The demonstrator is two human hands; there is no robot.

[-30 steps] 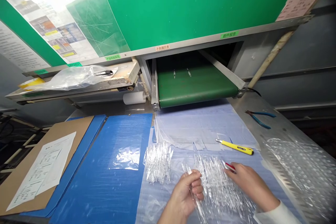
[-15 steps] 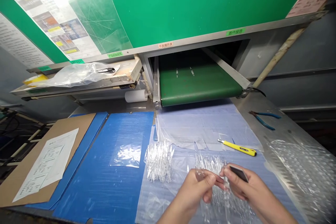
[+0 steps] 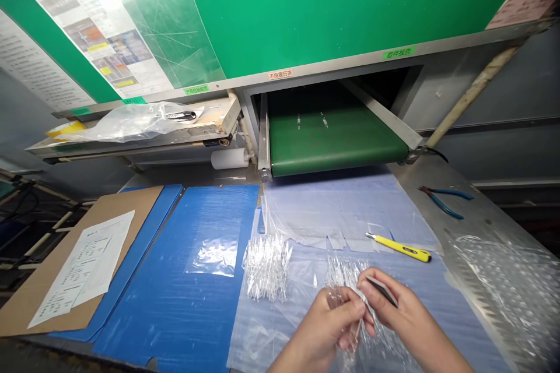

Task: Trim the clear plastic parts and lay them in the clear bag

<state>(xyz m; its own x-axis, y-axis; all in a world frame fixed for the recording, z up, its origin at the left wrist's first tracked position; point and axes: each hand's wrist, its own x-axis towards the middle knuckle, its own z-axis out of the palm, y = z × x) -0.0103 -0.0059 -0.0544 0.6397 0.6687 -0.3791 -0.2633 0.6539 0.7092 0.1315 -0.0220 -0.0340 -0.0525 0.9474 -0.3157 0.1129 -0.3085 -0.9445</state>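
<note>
My left hand (image 3: 330,323) is closed in a pinch on a small clear plastic part (image 3: 335,297), held just above the table. My right hand (image 3: 402,317) meets it fingertip to fingertip and grips a small dark flat tool (image 3: 382,290). Under both hands lies a loose heap of clear plastic parts (image 3: 345,274). A second, tidier pile of clear parts (image 3: 266,265) rests to the left on a clear plastic sheet (image 3: 271,332).
A yellow utility knife (image 3: 400,246) lies behind my hands. Blue-handled pliers (image 3: 446,201) rest on the metal ledge at right, bubble wrap (image 3: 503,285) below them. A green conveyor belt (image 3: 332,143) opens ahead. Blue boards (image 3: 175,280), cardboard with a paper form (image 3: 85,268) sit left.
My hands have drawn together over the heap; the left lifted a clear part and the right turned the dark tool toward it. The view shifted slightly.
</note>
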